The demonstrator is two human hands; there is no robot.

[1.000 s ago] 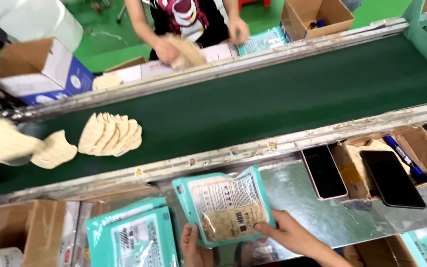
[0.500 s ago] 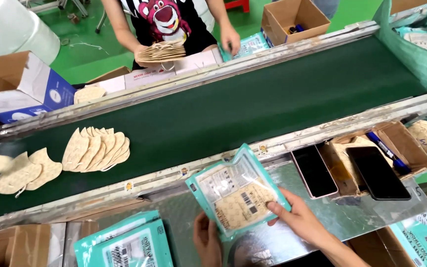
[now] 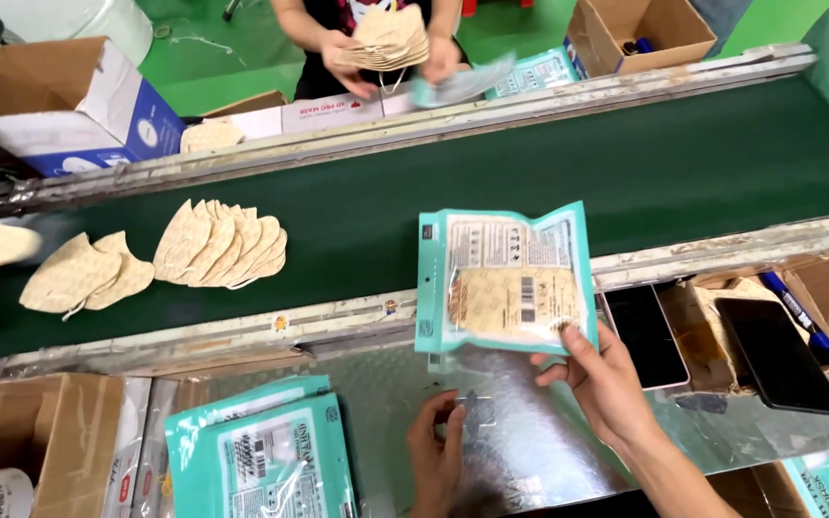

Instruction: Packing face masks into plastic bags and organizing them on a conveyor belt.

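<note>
From where I'm watching, the right hand (image 3: 606,384) has the teal pouch (image 3: 506,278) pinched at its lower right corner, thumb on the front, holding it up over the near edge of the green belt (image 3: 626,163). The left hand (image 3: 437,456) is loosely curled on the shiny steel worktop (image 3: 530,451), fingertips on a clear plastic bit there, not really gripping anything.

My guess is the pouch is very light: thin, floppy film with a stack of tan masks showing through the window. Slick plastic, so a one-corner pinch lets it sag and twist. I'd hold it on the sealed edge, or support it at two corners. Not fragile, just creasable.

More teal packs (image 3: 261,460) sit near left; fanned masks (image 3: 223,245) ride the belt far left.
</note>
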